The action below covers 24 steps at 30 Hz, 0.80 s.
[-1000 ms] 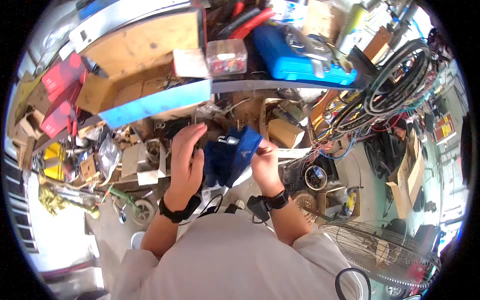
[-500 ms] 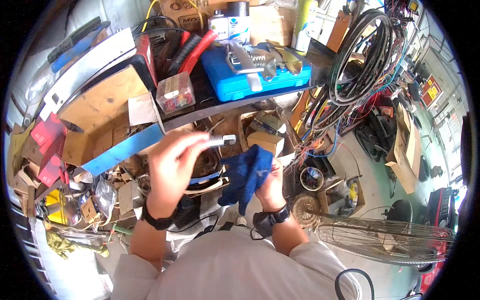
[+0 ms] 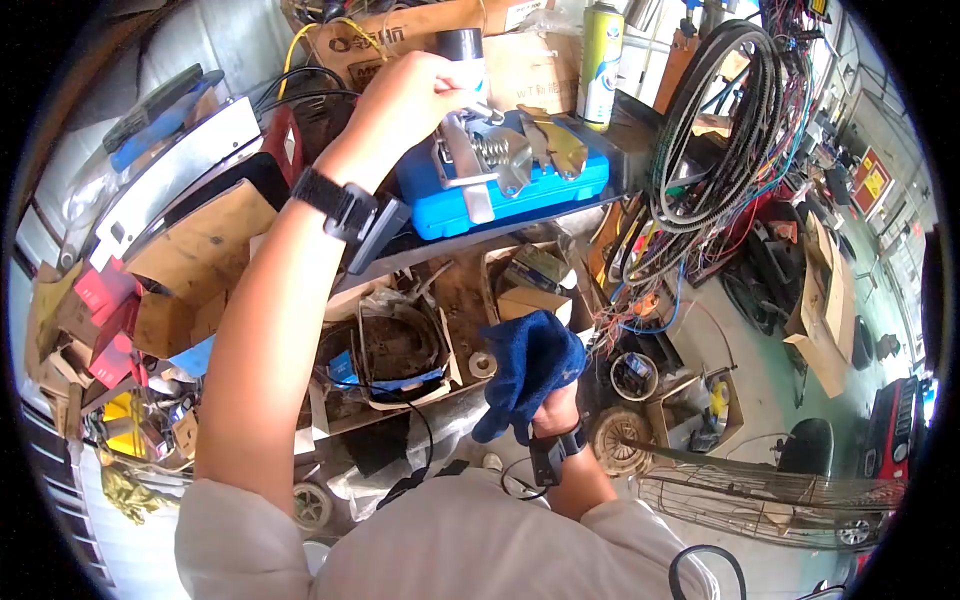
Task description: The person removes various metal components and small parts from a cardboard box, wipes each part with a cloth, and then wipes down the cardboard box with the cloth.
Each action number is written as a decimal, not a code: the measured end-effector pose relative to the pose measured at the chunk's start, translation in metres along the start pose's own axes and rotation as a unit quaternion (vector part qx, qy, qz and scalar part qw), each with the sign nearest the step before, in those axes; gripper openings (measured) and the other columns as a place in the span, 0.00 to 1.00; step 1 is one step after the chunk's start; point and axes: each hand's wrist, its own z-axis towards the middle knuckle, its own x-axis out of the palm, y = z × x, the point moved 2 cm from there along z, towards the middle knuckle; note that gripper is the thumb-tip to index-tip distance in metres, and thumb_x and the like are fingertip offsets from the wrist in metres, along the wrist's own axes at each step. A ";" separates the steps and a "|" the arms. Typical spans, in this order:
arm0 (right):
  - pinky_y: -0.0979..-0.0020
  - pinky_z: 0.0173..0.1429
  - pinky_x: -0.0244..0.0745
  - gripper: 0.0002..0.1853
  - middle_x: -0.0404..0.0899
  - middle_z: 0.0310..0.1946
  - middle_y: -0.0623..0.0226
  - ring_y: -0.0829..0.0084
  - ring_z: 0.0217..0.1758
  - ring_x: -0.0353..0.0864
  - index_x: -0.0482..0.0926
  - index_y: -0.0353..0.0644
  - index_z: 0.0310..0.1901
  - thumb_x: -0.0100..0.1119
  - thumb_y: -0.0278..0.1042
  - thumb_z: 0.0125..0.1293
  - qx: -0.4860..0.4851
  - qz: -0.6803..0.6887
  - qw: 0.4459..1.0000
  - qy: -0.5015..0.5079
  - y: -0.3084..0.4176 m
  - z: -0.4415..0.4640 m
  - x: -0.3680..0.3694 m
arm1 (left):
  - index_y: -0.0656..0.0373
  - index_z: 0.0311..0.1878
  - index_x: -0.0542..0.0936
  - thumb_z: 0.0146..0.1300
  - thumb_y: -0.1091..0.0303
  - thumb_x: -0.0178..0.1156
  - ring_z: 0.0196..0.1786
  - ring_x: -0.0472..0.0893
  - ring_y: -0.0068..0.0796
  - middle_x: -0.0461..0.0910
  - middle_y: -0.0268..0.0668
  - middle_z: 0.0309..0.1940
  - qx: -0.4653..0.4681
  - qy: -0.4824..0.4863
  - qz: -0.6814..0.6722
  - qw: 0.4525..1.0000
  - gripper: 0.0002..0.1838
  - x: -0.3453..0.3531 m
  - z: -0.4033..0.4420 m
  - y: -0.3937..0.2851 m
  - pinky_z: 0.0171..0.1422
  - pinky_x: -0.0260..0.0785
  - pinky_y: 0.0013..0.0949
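Observation:
My left hand [image 3: 415,95] reaches up over the shelf, its fingers closed on a small metal piece [image 3: 484,110] at the left top of the blue case [image 3: 440,208]. Metal clamp-like tools with a spring [image 3: 490,150] lie on that case. Just behind the fingers stands a spray can with a black cap [image 3: 460,44]. Lower down, my right hand [image 3: 556,412] grips a dark blue cloth or glove [image 3: 535,365], which covers most of its fingers.
Coiled black belts [image 3: 715,130] hang right of the shelf. A green can [image 3: 600,65] stands behind the case. Below the shelf are open cartons [image 3: 452,355]. A wire fan guard [image 3: 740,495] is at lower right, an opened cardboard box [image 3: 822,310] above it.
My left hand has moved up from the middle to the blue case with the small metal piece. My right hand, still holding the blue cloth, has shifted slightly right and down.

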 end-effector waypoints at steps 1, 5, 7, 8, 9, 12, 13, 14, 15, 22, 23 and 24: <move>0.74 0.33 0.81 0.17 0.78 0.36 0.63 0.75 0.31 0.79 0.72 0.36 0.49 0.48 0.43 0.69 -0.002 -0.006 1.000 -0.009 0.000 0.001 -0.001 | 0.67 0.39 0.81 0.58 0.72 0.62 0.36 0.81 0.23 0.83 0.38 0.31 -0.011 0.028 -0.004 1.000 0.08 0.003 0.005 0.005 0.43 0.72 0.27; 0.73 0.34 0.82 0.18 0.78 0.37 0.63 0.74 0.32 0.80 0.72 0.37 0.49 0.48 0.44 0.68 -0.008 -0.004 1.000 0.003 0.001 0.003 -0.001 | 0.66 0.39 0.82 0.56 0.71 0.63 0.37 0.80 0.24 0.83 0.38 0.33 -0.028 0.139 -0.021 0.990 0.09 0.012 0.022 0.018 0.46 0.71 0.28; 0.73 0.34 0.82 0.18 0.78 0.37 0.63 0.73 0.32 0.80 0.71 0.37 0.49 0.49 0.45 0.68 0.003 0.024 1.000 0.011 0.000 0.004 -0.002 | 0.65 0.39 0.82 0.56 0.70 0.64 0.38 0.80 0.24 0.83 0.38 0.33 -0.020 0.194 -0.030 0.980 0.10 0.008 0.027 0.015 0.46 0.70 0.28; 0.73 0.34 0.82 0.18 0.78 0.37 0.63 0.73 0.32 0.80 0.72 0.37 0.49 0.49 0.44 0.68 0.004 0.018 1.000 0.004 -0.001 0.005 -0.002 | 0.64 0.40 0.82 0.56 0.67 0.64 0.38 0.80 0.25 0.83 0.37 0.33 0.004 0.209 -0.011 0.978 0.11 0.007 0.029 0.015 0.47 0.70 0.29; 0.73 0.34 0.81 0.18 0.78 0.37 0.63 0.73 0.32 0.80 0.72 0.37 0.48 0.49 0.44 0.68 0.004 0.012 1.000 -0.002 -0.001 0.005 -0.002 | 0.64 0.40 0.82 0.57 0.67 0.64 0.37 0.80 0.25 0.83 0.37 0.33 -0.001 0.229 0.003 0.973 0.12 0.009 0.033 0.021 0.46 0.70 0.29; 0.74 0.33 0.81 0.17 0.78 0.37 0.63 0.73 0.32 0.80 0.73 0.37 0.47 0.49 0.44 0.68 0.003 -0.002 1.000 -0.001 -0.001 0.009 -0.004 | 0.63 0.42 0.82 0.59 0.64 0.63 0.37 0.78 0.23 0.83 0.37 0.33 -0.028 0.283 0.032 0.958 0.13 0.013 0.038 0.031 0.47 0.69 0.28; 0.74 0.32 0.80 0.16 0.78 0.37 0.63 0.73 0.32 0.80 0.73 0.37 0.47 0.49 0.43 0.68 0.003 -0.005 1.000 0.002 -0.001 0.010 -0.006 | 0.63 0.42 0.82 0.59 0.64 0.62 0.38 0.78 0.23 0.83 0.37 0.33 -0.030 0.289 0.021 0.957 0.13 0.013 0.038 0.028 0.47 0.69 0.28; 0.74 0.34 0.80 0.16 0.78 0.37 0.63 0.73 0.33 0.80 0.73 0.37 0.47 0.49 0.43 0.68 0.003 -0.004 1.000 0.008 -0.001 0.010 -0.007 | 0.63 0.42 0.82 0.60 0.64 0.61 0.38 0.77 0.22 0.83 0.36 0.34 -0.032 0.296 0.010 0.955 0.13 0.013 0.037 0.026 0.48 0.68 0.27; 0.73 0.36 0.80 0.17 0.78 0.38 0.63 0.72 0.35 0.80 0.74 0.37 0.47 0.49 0.43 0.68 0.004 -0.004 1.000 0.013 -0.001 0.009 -0.008 | 0.63 0.42 0.82 0.61 0.64 0.61 0.38 0.77 0.22 0.83 0.36 0.34 -0.035 0.302 -0.002 0.953 0.12 0.013 0.036 0.023 0.48 0.68 0.27; 0.64 0.54 0.74 0.22 0.79 0.47 0.60 0.64 0.47 0.78 0.74 0.38 0.51 0.46 0.49 0.67 0.016 0.046 0.999 -0.006 -0.006 0.008 -0.013 | 0.62 0.50 0.78 0.64 0.66 0.57 0.42 0.76 0.22 0.80 0.34 0.39 0.003 0.237 -0.036 0.971 0.14 0.001 0.034 -0.003 0.52 0.67 0.26; 0.63 0.55 0.74 0.23 0.78 0.48 0.59 0.62 0.48 0.78 0.74 0.39 0.53 0.45 0.50 0.67 0.013 0.035 0.999 -0.012 -0.011 0.010 -0.019 | 0.62 0.50 0.78 0.64 0.67 0.57 0.43 0.76 0.21 0.80 0.34 0.40 0.003 0.223 -0.061 0.973 0.13 -0.013 0.029 -0.016 0.53 0.67 0.26; 0.62 0.56 0.73 0.23 0.78 0.48 0.59 0.62 0.48 0.78 0.74 0.39 0.53 0.44 0.50 0.67 0.009 0.043 0.999 -0.004 -0.014 0.011 -0.015 | 0.62 0.50 0.77 0.64 0.65 0.57 0.45 0.77 0.25 0.80 0.37 0.42 0.035 0.198 -0.021 0.979 0.14 -0.039 0.010 -0.037 0.54 0.68 0.27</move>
